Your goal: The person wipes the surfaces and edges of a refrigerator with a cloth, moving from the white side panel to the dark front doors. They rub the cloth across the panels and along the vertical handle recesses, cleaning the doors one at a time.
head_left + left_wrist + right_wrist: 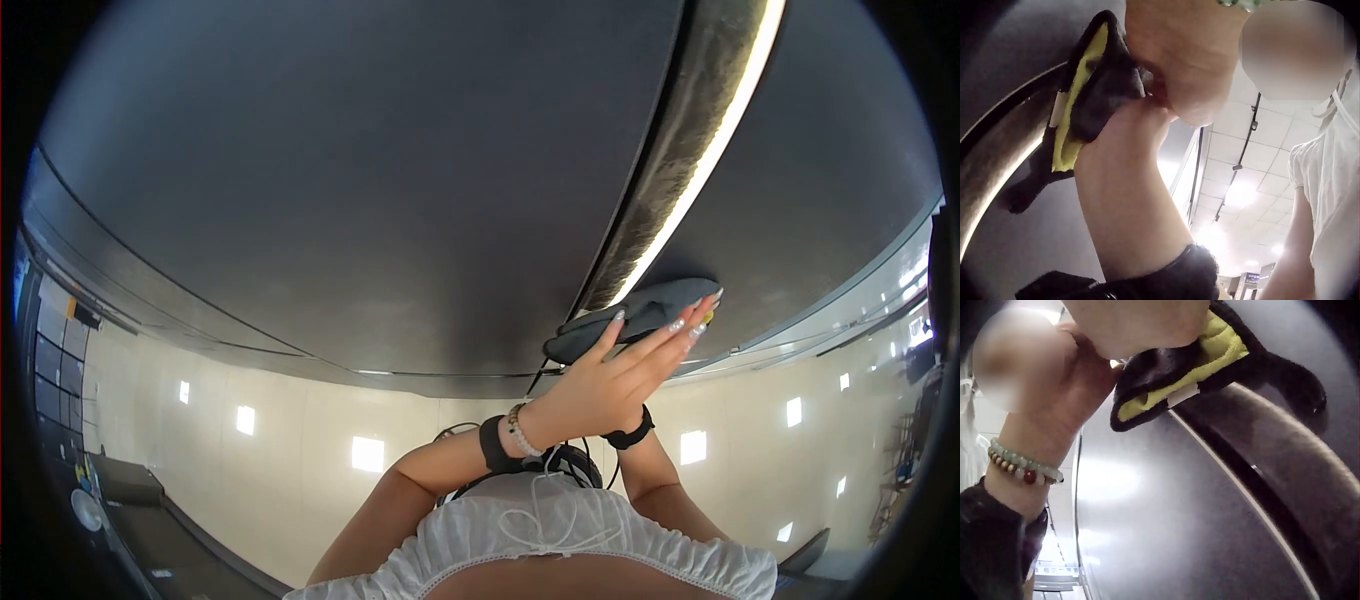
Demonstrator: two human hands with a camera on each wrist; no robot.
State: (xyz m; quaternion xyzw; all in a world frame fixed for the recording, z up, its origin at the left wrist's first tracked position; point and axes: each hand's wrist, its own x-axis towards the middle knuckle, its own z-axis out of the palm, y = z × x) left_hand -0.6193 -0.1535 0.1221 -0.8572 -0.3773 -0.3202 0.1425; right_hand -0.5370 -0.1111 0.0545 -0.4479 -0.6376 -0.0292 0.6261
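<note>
A dark grey cloth (640,315) with a yellow inner side and a small white tag (1184,395) is bunched up close to a large dark grey panel (400,200). My left hand (610,385) grips it, thumb on the near side and fingers reaching along its right end. Below and partly behind it, my right hand is largely hidden in the head view. In the left wrist view the right hand (1141,119) meets the cloth's folded edge and holds it. One loose end of the cloth sticks out past the hands.
A recessed strip with a bright lit edge (690,170) runs up the panel just beside the cloth. The panel's lower edge (400,378) borders a pale floor (300,430) with bright square reflections. A dark bench (150,520) stands at the lower left.
</note>
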